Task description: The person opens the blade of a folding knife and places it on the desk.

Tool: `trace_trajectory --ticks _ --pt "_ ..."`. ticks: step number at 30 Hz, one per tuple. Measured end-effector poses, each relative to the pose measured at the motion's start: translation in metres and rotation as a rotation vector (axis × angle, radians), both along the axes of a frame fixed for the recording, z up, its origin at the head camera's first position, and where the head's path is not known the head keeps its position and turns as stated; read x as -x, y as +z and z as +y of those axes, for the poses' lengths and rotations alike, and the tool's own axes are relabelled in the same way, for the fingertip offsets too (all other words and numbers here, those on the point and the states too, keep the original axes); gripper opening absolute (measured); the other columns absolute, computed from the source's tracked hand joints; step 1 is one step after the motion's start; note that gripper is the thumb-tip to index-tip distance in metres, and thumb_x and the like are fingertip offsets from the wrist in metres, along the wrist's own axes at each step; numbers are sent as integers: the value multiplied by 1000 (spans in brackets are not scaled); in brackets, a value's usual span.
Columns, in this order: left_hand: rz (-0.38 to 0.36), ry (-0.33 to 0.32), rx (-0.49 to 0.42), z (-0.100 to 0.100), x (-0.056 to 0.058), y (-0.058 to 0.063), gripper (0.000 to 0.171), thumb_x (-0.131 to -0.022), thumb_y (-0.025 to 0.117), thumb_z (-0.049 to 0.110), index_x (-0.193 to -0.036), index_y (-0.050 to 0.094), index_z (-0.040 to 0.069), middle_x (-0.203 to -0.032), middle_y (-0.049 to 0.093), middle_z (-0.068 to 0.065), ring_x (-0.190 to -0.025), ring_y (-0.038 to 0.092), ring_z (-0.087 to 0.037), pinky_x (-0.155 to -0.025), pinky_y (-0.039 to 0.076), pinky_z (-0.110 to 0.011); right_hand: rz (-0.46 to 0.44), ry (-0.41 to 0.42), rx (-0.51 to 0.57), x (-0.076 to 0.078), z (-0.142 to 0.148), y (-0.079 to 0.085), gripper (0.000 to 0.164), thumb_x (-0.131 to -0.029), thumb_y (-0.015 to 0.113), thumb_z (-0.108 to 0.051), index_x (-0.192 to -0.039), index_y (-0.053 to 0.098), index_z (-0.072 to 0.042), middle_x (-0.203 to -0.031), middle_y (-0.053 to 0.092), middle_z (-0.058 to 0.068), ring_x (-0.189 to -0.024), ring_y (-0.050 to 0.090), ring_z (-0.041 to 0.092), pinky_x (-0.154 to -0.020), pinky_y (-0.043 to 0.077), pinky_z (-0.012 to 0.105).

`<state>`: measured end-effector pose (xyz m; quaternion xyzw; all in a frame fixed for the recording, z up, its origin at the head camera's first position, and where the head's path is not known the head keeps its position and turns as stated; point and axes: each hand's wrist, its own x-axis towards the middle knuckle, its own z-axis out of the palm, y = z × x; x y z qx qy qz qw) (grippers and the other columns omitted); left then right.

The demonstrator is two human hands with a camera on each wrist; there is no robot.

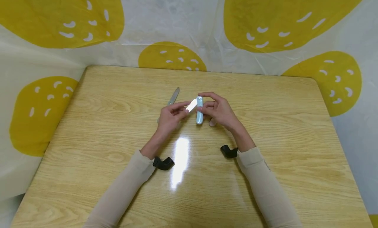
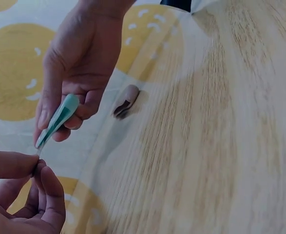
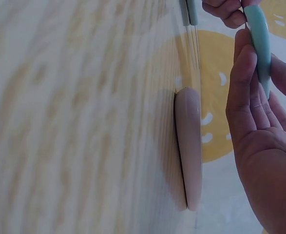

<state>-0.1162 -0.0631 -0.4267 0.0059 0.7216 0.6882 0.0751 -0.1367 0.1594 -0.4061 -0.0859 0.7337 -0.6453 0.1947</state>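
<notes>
Both hands hold a folding knife with a pale teal handle (image 1: 199, 118) above the table, its bright blade (image 1: 192, 105) angled out from the handle. My left hand (image 1: 170, 119) pinches the blade between thumb and fingers. The handle is gripped by my right hand (image 1: 222, 112), thumb on one side and fingers on the other, as the right wrist view also shows. On the tabletop under the right hand lies a folded knife with a pinkish-beige handle (image 3: 189, 146). A second knife, its blade (image 1: 175, 95) out, lies behind the left hand, which partly covers its handle.
The wooden table (image 1: 118, 175) carries a bright light reflection near its middle. A white cloth with yellow shapes (image 1: 174, 55) hangs along the back and sides. Black wrist mounts (image 1: 163, 163) stick out inward from both sleeves.
</notes>
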Motion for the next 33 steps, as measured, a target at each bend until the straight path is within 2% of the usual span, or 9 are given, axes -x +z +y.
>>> trace_trajectory --ticks 10,15,22,25,29,33 --pt "-2 6 32 -5 3 3 25 -93 75 4 -118 79 7 -96 74 -9 -82 63 -9 -71 52 -18 -22 37 17 -2 6 0 58 -101 70 -14 -154 48 -9 -92 77 2 -70 69 27 -45 53 34" --pt "2 12 24 -7 4 3 25 -93 73 2 -118 79 7 -91 72 -2 -79 63 -8 -70 52 -20 -34 41 14 -2 7 1 59 -100 70 -13 -155 48 -9 -92 77 2 -70 68 25 -48 54 34" --pt "22 52 12 -9 7 3 25 -94 74 3 -118 78 3 -90 72 0 -79 64 -7 -70 53 -20 -49 52 20 -3 8 1 59 -100 70 -11 -155 47 -9 -94 77 2 -67 65 21 -50 54 31" --pt "18 70 -3 -10 8 5 24 -94 74 3 -117 78 2 -91 74 -4 -81 67 -13 -73 55 -22 -49 63 18 -3 9 1 59 -101 69 -11 -155 47 -8 -93 77 2 -66 63 21 -51 54 31" --pt "2 93 -11 -11 8 6 23 -94 74 5 -116 79 2 -94 76 -10 -86 71 -30 -77 58 -26 -44 80 1 -4 9 2 57 -100 70 -11 -154 50 -11 -92 76 2 -67 64 21 -52 53 31" --pt "-2 109 -39 -12 10 5 25 -94 73 3 -119 76 -1 -94 76 -10 -89 71 -39 -79 59 -27 -42 102 -10 -4 9 2 56 -100 70 -11 -152 52 -11 -89 75 3 -65 62 20 -52 49 30"
